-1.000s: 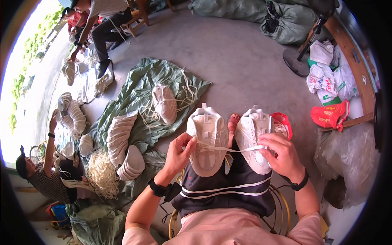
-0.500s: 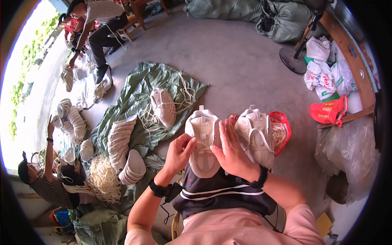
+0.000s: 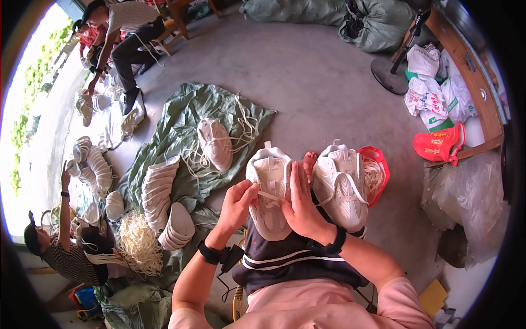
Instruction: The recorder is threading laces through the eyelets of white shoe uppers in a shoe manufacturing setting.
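Two off-white shoes over the lap: left shoe (image 3: 271, 180) right between the hands, right shoe (image 3: 349, 207) just right of the right fingers. Left hand (image 3: 238, 203) pinches a white lace (image 3: 268, 195) in its fingertips; right hand (image 3: 304, 208) lies straight-fingered along the left shoe's side, thumb at the lace, can't tell if gripping. Surface: grey concrete floor (image 3: 323, 88), running well ahead of the fingers to green sacks (image 3: 378, 24). Left-forward of left fingers: crumpled green sheet (image 3: 181, 120) with a shoe (image 3: 215, 145) on it; nested uppers (image 3: 159, 194) nearer. Edges: wooden frame (image 3: 466, 60) and clear plastic (image 3: 466, 197) well right of the fingers; red bag (image 3: 387, 172) of laces just past right shoe. Room to move: forward, between sheet and stand base (image 3: 388, 78). Co-workers (image 3: 134, 16) (image 3: 66, 252) well left.
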### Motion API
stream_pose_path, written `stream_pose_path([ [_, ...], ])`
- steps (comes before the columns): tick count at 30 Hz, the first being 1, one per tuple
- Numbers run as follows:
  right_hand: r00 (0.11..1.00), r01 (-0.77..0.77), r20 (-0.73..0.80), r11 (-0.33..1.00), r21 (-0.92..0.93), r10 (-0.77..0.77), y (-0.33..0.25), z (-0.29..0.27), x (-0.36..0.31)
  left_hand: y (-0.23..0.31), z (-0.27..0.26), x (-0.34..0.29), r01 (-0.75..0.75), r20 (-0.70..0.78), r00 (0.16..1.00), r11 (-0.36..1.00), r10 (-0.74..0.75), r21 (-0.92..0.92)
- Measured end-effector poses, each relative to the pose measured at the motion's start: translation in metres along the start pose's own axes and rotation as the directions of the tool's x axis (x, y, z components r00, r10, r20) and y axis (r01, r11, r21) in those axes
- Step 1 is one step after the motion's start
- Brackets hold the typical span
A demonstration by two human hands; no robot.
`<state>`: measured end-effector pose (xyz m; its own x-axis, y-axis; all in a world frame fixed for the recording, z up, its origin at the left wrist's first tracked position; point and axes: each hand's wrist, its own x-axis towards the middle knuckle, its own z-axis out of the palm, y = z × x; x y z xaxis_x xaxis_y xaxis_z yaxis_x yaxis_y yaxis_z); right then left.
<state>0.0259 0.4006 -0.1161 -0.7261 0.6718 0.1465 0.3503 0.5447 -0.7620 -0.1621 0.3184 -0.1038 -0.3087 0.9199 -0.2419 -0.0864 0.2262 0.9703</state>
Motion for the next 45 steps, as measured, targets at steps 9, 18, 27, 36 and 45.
stream_pose_path([
  [9,0.997,-0.052,0.057,0.995,0.089,0.047,0.009,0.002,0.018,-0.007,-0.013,0.019,0.043,0.002,0.999,0.995,-0.043,-0.087],
  [18,0.999,0.004,0.046,0.997,0.074,-0.007,0.017,0.004,0.035,0.014,-0.060,0.021,-0.288,0.246,0.956,0.659,0.158,0.695],
  [27,0.997,0.012,0.071,0.996,0.089,-0.018,0.003,0.013,0.043,0.023,-0.139,-0.005,-0.209,0.171,0.958,0.147,0.231,0.967],
  [36,0.995,0.041,0.089,0.998,0.057,-0.046,-0.005,0.019,0.045,0.011,-0.205,-0.047,-0.008,0.002,0.981,0.032,0.192,0.999],
  [45,0.993,0.018,0.113,0.995,0.101,-0.030,-0.034,0.029,0.042,0.012,-0.290,-0.108,0.236,-0.229,0.969,-0.072,0.093,0.969],
])
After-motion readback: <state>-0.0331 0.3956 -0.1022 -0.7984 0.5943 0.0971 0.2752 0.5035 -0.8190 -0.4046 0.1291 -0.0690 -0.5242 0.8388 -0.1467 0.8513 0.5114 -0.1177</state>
